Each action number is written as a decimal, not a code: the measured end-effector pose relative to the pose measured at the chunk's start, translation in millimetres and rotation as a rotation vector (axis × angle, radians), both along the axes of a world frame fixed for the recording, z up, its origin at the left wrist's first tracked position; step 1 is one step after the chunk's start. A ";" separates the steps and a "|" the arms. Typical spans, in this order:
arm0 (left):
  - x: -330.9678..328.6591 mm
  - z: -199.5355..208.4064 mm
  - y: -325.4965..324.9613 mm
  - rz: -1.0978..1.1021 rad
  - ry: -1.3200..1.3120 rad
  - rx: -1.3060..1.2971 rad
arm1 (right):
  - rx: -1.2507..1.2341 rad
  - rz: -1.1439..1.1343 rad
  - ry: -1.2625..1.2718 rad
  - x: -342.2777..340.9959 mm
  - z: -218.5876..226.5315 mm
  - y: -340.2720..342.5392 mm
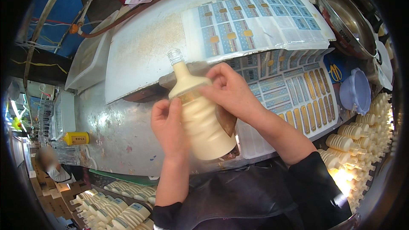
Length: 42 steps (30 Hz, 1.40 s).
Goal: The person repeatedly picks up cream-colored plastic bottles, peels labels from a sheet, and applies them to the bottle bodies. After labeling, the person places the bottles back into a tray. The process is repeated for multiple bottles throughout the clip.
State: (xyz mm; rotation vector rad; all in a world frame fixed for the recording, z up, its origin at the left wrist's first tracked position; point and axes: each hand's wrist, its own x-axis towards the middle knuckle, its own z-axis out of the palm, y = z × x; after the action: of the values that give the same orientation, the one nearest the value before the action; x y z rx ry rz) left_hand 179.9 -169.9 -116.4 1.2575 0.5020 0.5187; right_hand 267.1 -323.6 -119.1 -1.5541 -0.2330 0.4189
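Observation:
I hold a ribbed plastic bottle [203, 121] full of cream-coloured liquid, tilted, its uncapped clear neck pointing up and away. My left hand [168, 123] grips the bottle's left side around the middle. My right hand [232, 91] presses its fingertips on the bottle's shoulder, where a small gold label shows. Under the bottle lies the metal worktable [115, 132].
Sheets of blue and gold sticker labels [255, 21] lie beyond and right of the bottle. A steel bowl [345, 21] and a lilac plastic funnel [358, 91] stand at the right. Several filled bottles [353, 145] lie right; labelled ones [123, 215] below left. A yellow tape roll [76, 138] sits left.

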 end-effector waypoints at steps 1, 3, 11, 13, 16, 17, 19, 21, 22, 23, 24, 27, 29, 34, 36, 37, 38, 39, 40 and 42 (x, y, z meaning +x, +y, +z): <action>-0.2 0.1 0.1 -0.001 -0.003 -0.002 | 0.000 0.000 0.004 -0.2 0.9 0.1; -0.2 0.3 0.4 -0.002 -0.006 -0.002 | 0.000 -0.002 0.014 -1.0 3.5 0.0; -0.1 0.8 1.7 0.000 0.008 0.006 | -0.035 0.016 -0.008 0.3 0.3 -0.3; 1.1 -5.7 11.3 -0.042 -0.028 0.007 | 0.040 0.035 0.045 2.1 -1.3 -1.7; 2.9 -3.0 12.9 -0.095 0.007 0.020 | 0.197 0.066 0.156 8.5 -9.8 -3.0; 4.1 1.2 11.1 -0.111 0.034 0.026 | 0.190 0.075 0.159 9.7 -7.9 -5.9; 2.9 9.6 6.5 -0.140 0.061 0.068 | 0.189 0.089 0.164 9.1 -5.1 -6.6; 3.4 11.0 4.1 -0.143 0.067 0.071 | 0.194 0.089 0.166 7.8 -3.4 -3.9; 4.5 10.3 3.7 -0.130 0.059 0.053 | 0.172 0.096 0.160 8.0 -3.3 -4.2; 5.5 9.6 3.2 -0.118 0.052 0.035 | 0.151 0.102 0.153 8.7 -3.7 -4.5; 6.3 8.8 2.7 -0.115 0.062 0.049 | 0.130 0.110 0.146 9.2 -4.5 -4.7; 7.3 7.7 1.2 -0.109 0.087 0.076 | 0.094 0.091 0.109 9.4 -9.0 -3.6; 7.1 8.8 0.0 -0.108 0.095 0.076 | 0.104 0.077 0.120 8.8 -7.5 -2.6; 7.9 7.5 -0.5 -0.097 0.074 0.074 | 0.124 0.091 0.140 9.9 -5.3 -4.5; 7.9 7.4 -0.5 -0.092 0.072 0.079 | 0.210 0.096 0.178 14.9 -7.0 -5.4; 7.8 7.7 -0.5 -0.089 0.074 0.086 | 0.204 0.118 0.180 15.3 -5.5 -6.8; 7.7 8.3 -0.5 -0.086 0.076 0.093 | 0.198 0.141 0.181 15.5 -2.5 -8.8; 8.4 8.6 -1.2 -0.089 0.079 0.104 | 0.190 0.158 0.185 15.4 -1.2 -10.9; 9.0 9.2 -1.8 -0.093 0.083 0.115 | 0.185 0.143 0.168 14.2 -3.7 -9.5; 9.7 9.5 -2.4 -0.096 0.089 0.122 | 0.153 0.142 0.137 10.7 -6.2 -7.6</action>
State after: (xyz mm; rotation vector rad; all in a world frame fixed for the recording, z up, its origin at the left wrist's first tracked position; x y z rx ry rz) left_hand 189.6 -172.3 -106.9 1.4192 0.4882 0.4187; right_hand 277.8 -331.1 -125.2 -1.3576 -0.2637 0.6027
